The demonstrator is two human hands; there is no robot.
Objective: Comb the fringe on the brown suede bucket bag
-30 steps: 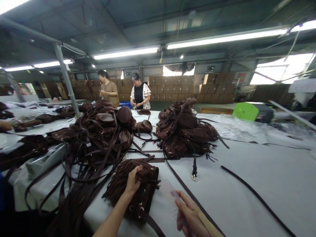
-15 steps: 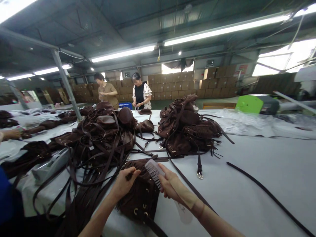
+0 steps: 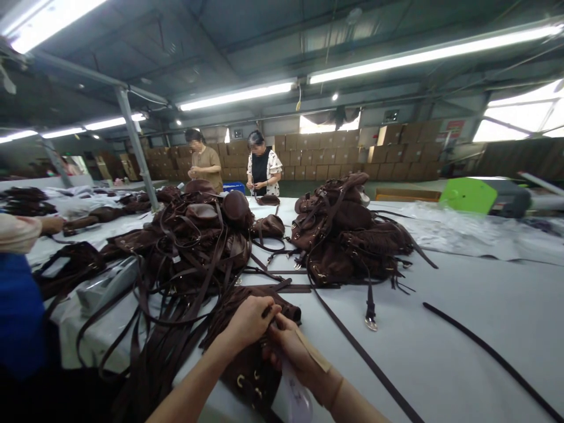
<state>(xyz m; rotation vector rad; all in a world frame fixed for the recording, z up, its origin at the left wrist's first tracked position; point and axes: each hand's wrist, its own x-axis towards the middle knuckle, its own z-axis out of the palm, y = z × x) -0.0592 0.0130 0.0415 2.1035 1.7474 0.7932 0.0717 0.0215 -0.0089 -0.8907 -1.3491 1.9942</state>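
1. A person's bare hands meet over a dark brown bag (image 3: pixel 251 364) with strap rings, lying at the near side of a pale bench (image 3: pixel 445 376), in front of two piles of bags.
2. The left hand (image 3: pixel 252 320) is closed in a pinch on a dark bit that looks like part of the bag. The right hand (image 3: pixel 297 349), its fingertips touching the left's, grips a see-through comb (image 3: pixel 299 396); its handle points down, its teeth hidden.
3. For good handling, I would judge, the left pinch should stay firm and close to where the comb works, with light strokes along the strands and the teeth kept off the metal rings.
4. The left pile (image 3: pixel 198 241) and its trailing straps crowd the left forearm's side and droop over the bench's near edge, so a sweep that way could snag.
5. The right pile (image 3: pixel 352 235) limits reach forward.
6. More room lies to the right: pale surface crossed by a long strap (image 3: pixel 365 357) near the right wrist and, farther off, a loose dark strip (image 3: pixel 480 348).
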